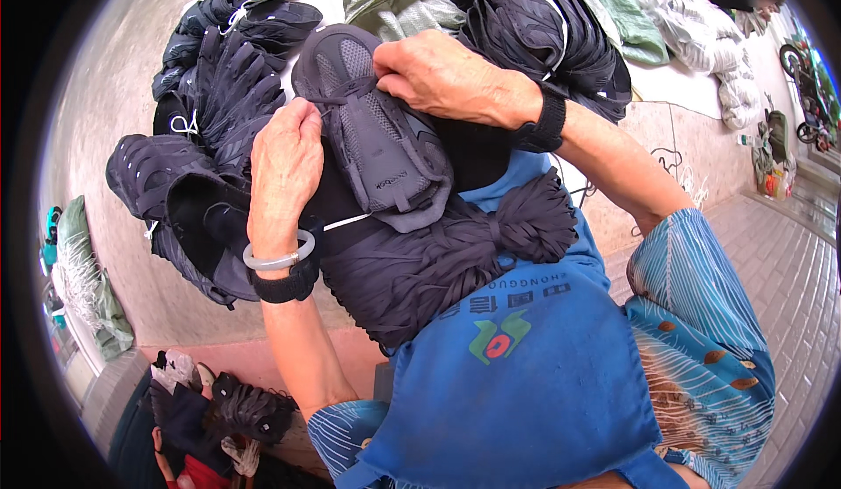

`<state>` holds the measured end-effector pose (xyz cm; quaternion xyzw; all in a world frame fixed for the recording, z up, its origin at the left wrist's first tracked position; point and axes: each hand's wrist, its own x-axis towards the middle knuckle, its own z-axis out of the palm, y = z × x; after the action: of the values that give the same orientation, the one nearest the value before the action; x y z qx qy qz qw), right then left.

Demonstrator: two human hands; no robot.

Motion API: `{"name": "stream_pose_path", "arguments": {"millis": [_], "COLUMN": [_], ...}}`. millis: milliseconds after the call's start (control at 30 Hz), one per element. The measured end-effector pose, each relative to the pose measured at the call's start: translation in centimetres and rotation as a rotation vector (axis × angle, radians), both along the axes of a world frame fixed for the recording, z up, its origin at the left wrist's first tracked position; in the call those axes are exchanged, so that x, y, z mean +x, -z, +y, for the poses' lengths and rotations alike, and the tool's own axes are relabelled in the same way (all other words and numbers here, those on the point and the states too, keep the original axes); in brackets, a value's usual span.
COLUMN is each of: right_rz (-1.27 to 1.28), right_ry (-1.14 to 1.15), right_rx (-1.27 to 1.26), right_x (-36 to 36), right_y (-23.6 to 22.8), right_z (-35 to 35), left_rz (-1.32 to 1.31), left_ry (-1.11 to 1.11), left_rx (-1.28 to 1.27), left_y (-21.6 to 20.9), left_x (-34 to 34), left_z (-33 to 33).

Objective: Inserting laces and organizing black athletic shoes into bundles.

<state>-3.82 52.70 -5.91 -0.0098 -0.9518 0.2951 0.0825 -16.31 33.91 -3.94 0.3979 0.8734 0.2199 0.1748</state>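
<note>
A dark grey shoe upper [378, 160] with a mesh tongue lies in front of me, its heel end toward my body. Across its throat runs a thin black shoelace [349, 92]. My left hand [287, 158], with closed fingers, pinches the lace at the upper's left edge. On the other side my right hand [438, 75] is also closed, gripping the lace close to the tongue. Its fingertips are partly hidden behind the knuckles. Below the upper, a thick tied bundle of black shoelaces [420, 270] rests on my lap over a blue apron [526, 384].
Stacks of dark shoe uppers [232, 77] tied with white string sit at the left. Another tied stack [517, 24] lies at the far side beside green woven sacks [622, 16]. White bags [701, 42] stand at the far right. A person in red [200, 471] is at lower left.
</note>
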Motion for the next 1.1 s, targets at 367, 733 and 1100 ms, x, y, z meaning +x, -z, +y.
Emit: {"name": "stream_pose_path", "arguments": {"millis": [367,733,1100], "right_rz": [0.015,0.082,0.099], "right_ry": [0.16,0.231,0.194], "right_rx": [-0.243,-0.036,0.056], "right_x": [0.3,0.2,4.1], "right_y": [0.3,1.1,-1.7], "right_z": [0.3,-1.9,-3.1], "left_rz": [-0.224,0.16,-0.19], "left_ry": [-0.183,0.036,-0.216], "left_rx": [0.127,0.316,0.347], "left_y": [1.2,2.5,3.0], "left_x": [-0.2,1.1,2.0], "left_z": [-0.1,0.9,0.5]}}
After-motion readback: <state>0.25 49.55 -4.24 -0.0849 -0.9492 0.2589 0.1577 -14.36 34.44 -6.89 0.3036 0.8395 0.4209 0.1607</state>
